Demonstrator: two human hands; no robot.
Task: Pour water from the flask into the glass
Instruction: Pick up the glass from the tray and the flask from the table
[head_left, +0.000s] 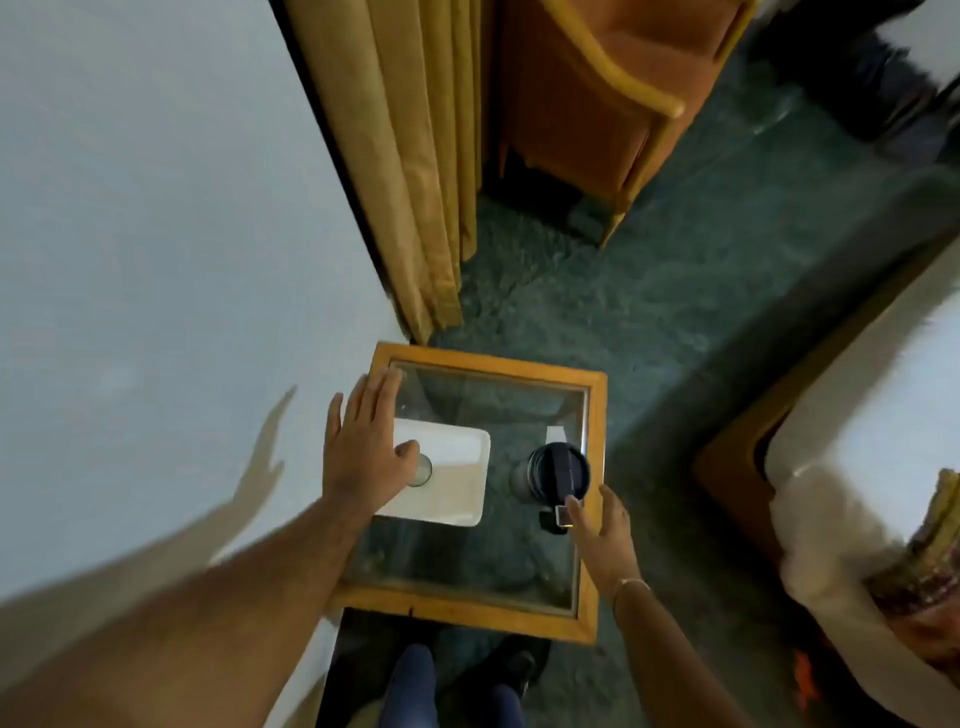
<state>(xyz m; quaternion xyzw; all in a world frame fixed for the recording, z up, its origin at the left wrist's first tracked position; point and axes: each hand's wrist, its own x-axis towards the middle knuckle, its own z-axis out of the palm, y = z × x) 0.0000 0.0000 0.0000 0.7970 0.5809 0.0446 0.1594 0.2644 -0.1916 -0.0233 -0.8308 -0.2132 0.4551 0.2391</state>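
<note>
A small clear glass (422, 471) stands on a white tray (457, 467) on the left of a glass-topped side table (571, 621). My left hand (363, 447) hovers over the tray's left end with fingers spread, the thumb next to the glass. A dark flask (557, 472) with a black lid stands upright on the table's right side, seen from above. My right hand (605, 525) is just in front of the flask, fingers apart, its fingertips at the flask's handle; it grips nothing that I can see.
The table has a wooden frame and stands against a pale wall (156, 234) on dark green carpet (675, 312). A tan curtain (415, 156) and an orange chair (597, 104) are behind it. A bed (857, 441) lies to the right. My feet are below the table.
</note>
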